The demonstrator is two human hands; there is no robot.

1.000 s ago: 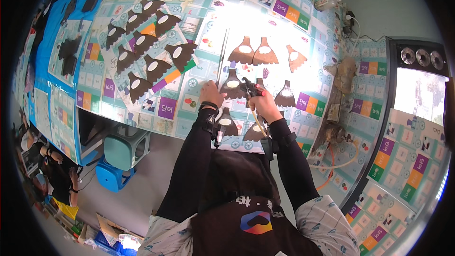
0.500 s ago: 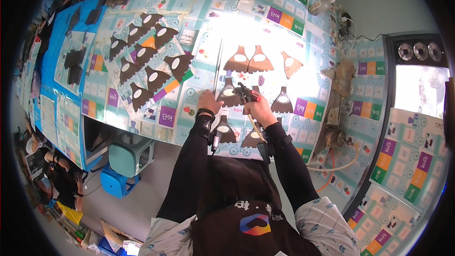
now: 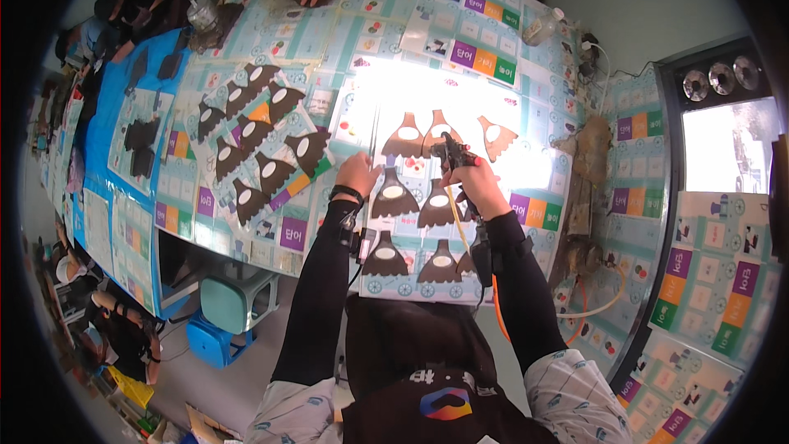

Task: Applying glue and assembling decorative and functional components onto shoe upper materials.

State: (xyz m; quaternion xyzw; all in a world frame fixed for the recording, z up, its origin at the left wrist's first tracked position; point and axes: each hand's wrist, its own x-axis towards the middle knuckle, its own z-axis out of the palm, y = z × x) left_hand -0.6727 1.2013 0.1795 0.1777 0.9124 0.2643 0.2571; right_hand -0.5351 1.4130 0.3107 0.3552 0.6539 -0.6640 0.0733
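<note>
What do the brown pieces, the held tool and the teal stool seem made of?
Brown pieces: perhaps leather or fabric, fairly matt; thin, flat, scalloped edges. Held tool: black with red parts; metal or plastic, unclear. Teal stool: probably plastic, smooth; rounded, uniformly coloured.

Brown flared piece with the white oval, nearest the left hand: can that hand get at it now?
Probably yes: the left hand is close beside that brown flared piece, with nothing visibly blocking.

Arm sleeves (image 3: 309,312) were blk, w/ a dk band (image 3: 346,192) & small strapped device (image 3: 351,233) on L side. Lt-grey shirt (image 3: 573,390) had blue motifs; dk apron (image 3: 386,401) bore wht lettering (image 3: 424,376) & multicol. logo (image 3: 446,403).
</note>
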